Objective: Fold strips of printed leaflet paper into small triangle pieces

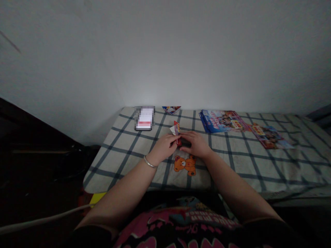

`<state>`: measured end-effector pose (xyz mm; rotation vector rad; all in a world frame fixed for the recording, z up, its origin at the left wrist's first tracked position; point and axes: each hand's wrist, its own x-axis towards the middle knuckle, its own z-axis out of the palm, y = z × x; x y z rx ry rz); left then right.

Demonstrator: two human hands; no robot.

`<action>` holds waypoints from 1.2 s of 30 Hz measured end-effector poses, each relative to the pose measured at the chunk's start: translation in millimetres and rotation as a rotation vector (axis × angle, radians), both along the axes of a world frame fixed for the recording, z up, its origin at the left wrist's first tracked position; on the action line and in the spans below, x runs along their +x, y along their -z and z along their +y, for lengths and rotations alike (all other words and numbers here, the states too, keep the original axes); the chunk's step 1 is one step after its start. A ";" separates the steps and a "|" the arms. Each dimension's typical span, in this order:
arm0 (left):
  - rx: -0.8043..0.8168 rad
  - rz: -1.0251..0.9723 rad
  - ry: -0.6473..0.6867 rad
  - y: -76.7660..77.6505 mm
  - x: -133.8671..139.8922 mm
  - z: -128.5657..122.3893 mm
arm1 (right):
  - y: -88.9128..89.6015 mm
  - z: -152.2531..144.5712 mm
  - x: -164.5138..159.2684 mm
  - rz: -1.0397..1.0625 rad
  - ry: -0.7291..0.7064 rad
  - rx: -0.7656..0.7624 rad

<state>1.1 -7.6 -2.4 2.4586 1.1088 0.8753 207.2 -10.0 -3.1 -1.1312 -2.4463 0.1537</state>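
In the middle of the counter [117,155], the left hand [164,148] grasps the paper [177,128] with its fingers; the right hand [197,143] is beside, its grip I cannot tell. Far left lies the phone [145,119].

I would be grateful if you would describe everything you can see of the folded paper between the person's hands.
The folded paper is small and narrow, apparently glossy, printed in red and purple with yellow lettering too small to read. A plain white pointed flap shows on its left side. Its narrow end points away from the person. It is at the checked tablecloth, beyond the orange bear. Fingers of the left hand and right hand meet at it, partly hiding its nearer part.
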 end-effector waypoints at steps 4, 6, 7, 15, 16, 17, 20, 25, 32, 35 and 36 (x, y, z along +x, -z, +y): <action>0.014 0.069 0.041 4.4 1.1 -0.7 | 2.4 -0.5 -0.7 -0.031 0.014 0.016; 0.022 0.098 0.057 5.9 1.9 -1.1 | 3.4 -1.4 -2.2 -0.044 0.032 0.033; 0.026 0.110 0.060 6.3 2.4 -1.4 | 3.6 -1.8 -3.1 -0.050 0.040 0.042; 0.085 0.189 -0.052 -2.0 3.2 -5.1 | -1.9 -4.0 -4.9 -0.054 0.108 0.070; 0.113 0.209 -0.112 -4.2 2.4 -5.9 | -2.5 -4.2 -4.7 -0.051 0.110 0.069; 0.141 0.225 -0.177 -6.5 1.4 -7.0 | -2.8 -4.3 -4.4 -0.052 0.112 0.067; 0.211 0.214 -0.304 -12.0 -1.8 -10.1 | -3.2 -4.4 -4.1 -0.058 0.118 0.069; 0.247 0.158 -0.271 -11.7 -3.9 -8.6 | -3.2 -4.6 -3.8 -0.048 0.110 0.086; 0.195 0.015 0.016 -2.1 -3.4 3.8 | -1.0 -1.6 0.0 -0.062 0.081 0.093; 0.117 0.000 0.092 -0.8 -3.1 3.5 | -0.1 -0.9 1.6 -0.036 0.075 0.090; 0.096 0.010 0.097 -0.9 -3.1 2.8 | 0.1 -0.9 2.0 -0.024 0.076 0.085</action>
